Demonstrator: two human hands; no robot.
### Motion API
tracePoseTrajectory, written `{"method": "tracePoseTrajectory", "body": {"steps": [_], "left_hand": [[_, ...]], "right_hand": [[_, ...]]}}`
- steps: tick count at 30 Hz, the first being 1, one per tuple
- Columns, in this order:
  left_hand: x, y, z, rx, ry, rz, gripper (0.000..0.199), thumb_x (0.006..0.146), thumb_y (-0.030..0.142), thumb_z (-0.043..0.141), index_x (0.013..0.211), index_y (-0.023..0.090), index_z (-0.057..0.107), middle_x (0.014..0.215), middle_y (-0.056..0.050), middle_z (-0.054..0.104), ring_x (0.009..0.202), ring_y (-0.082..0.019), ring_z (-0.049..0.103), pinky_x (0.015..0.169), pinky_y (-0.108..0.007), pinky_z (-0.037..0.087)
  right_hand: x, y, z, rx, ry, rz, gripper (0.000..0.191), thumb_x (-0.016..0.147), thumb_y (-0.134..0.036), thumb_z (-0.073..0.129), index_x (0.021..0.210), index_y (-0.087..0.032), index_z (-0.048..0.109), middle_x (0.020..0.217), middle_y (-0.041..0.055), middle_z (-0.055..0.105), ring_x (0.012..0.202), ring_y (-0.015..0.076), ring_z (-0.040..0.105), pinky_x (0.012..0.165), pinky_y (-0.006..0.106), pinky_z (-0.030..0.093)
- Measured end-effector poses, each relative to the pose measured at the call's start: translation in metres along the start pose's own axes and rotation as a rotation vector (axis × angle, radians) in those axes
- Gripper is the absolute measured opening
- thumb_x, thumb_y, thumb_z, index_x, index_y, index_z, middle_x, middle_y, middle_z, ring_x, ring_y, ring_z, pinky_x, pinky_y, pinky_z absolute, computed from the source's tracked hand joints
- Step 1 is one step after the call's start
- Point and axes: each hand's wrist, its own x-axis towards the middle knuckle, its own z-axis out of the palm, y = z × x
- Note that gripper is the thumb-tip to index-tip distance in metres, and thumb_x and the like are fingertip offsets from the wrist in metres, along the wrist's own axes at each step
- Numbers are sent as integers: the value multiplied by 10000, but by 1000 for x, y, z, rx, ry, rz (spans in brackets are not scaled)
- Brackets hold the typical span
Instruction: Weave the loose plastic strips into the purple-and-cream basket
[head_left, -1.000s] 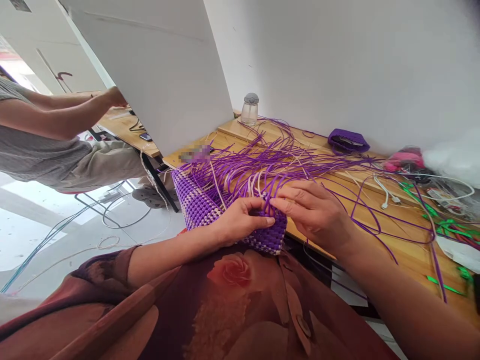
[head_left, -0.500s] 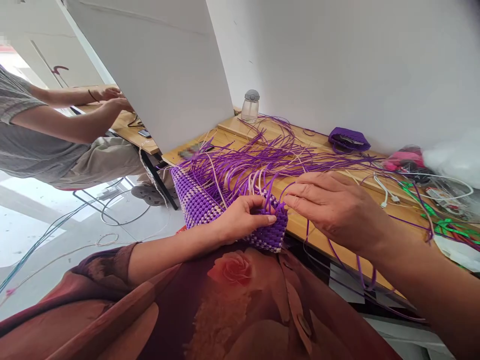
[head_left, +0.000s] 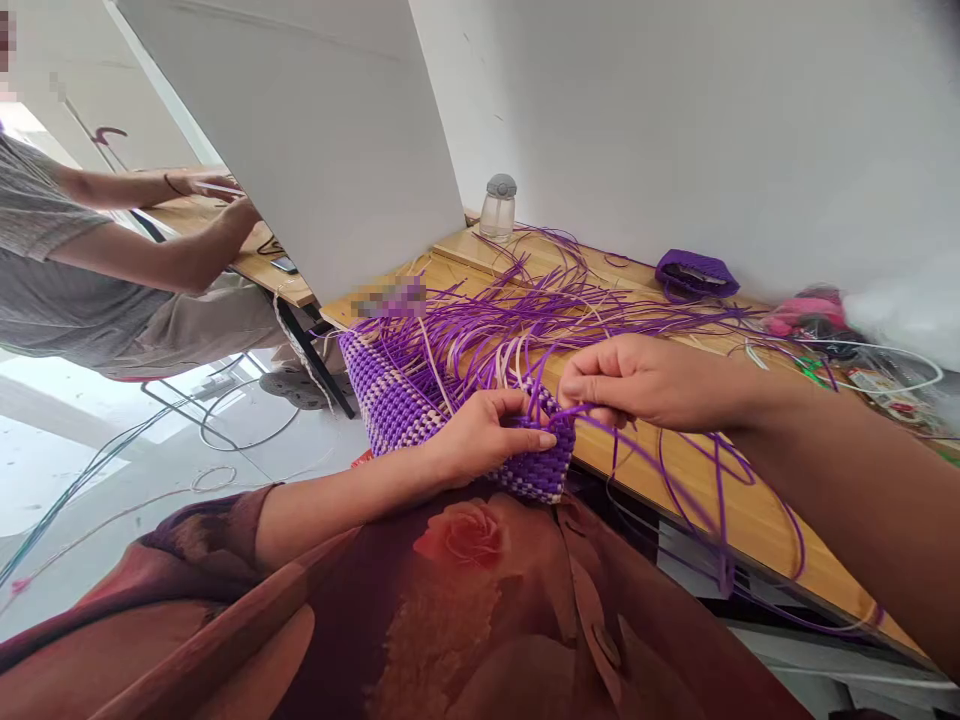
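At centre, slightly toward seven o'clock, a purple-and-white woven plastic basket [head_left: 394, 400] lies along the near edge of a pale wooden worktop [head_left: 754, 525]. The left hand [head_left: 487, 440] has fingers gripping its rim; the right hand [head_left: 611, 385], toward two o'clock, pinches a thin purple plastic strand [head_left: 574, 411]. Three o'clock: a clear plastic packet [head_left: 892, 400], print too small to read.
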Motion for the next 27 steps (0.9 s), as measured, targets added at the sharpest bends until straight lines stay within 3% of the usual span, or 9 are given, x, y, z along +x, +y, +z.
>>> {"method": "tracePoseTrajectory", "body": {"steps": [3,6,9,13,16,19,21,24,27], "left_hand": [[0,0,1,-40,11,-40,243,725,309,804,850,144,676,842,-12,685,761,-121,595,765,-261,460],[-1,3,2,-69,35,-69,235,711,295,811,823,143,672,813,-6,678,737,-111,586,738,-248,456],[-1,5,4,-96,48,-91,249,696,306,823,796,139,667,778,-2,668,699,-103,576,710,-243,449],[-2,3,5,-109,32,-93,297,711,380,816,819,141,677,765,-4,664,668,-104,572,675,-249,442],[-1,1,5,-78,61,-97,310,705,403,819,788,140,678,719,6,648,617,-89,542,623,-235,419],[-1,0,5,-95,65,-104,303,708,403,816,789,141,686,731,-1,658,615,-92,547,621,-240,427],[0,-1,5,-102,55,-101,308,702,397,821,823,142,700,769,-16,677,644,-105,570,647,-252,443],[1,-2,4,-103,50,-80,311,683,385,837,815,142,695,766,-13,676,662,-108,576,672,-255,445],[2,-3,3,-132,40,-78,304,666,374,848,776,147,677,745,0,667,661,-106,574,681,-254,445]], "right_hand": [[-5,0,-3,-78,130,-84,301,887,-462,563,934,-196,696,830,20,707,693,147,600,614,265,424],[-17,1,-6,-356,315,-247,239,872,-332,597,1048,-215,708,969,38,733,825,188,646,717,297,455],[-23,2,-7,-677,470,-372,190,898,-206,541,930,-208,728,893,49,715,822,200,637,725,314,436],[-15,0,6,-1136,547,-459,252,883,-67,472,790,-168,683,802,92,657,795,229,578,693,341,386],[-12,-3,23,-1230,549,-441,270,850,-7,448,749,-157,649,712,92,631,698,211,543,619,333,330],[-19,-2,35,-974,548,-265,216,882,-87,486,745,-163,634,658,74,626,611,182,535,562,317,300],[-27,1,37,-585,498,-120,249,947,-248,491,744,-181,620,641,48,630,562,156,542,536,296,331],[-37,8,34,97,292,31,402,984,-476,435,744,-193,588,655,32,651,535,135,587,505,266,418],[-38,17,30,399,228,86,453,947,-582,476,787,-178,602,783,72,710,630,154,649,555,274,499]]}}
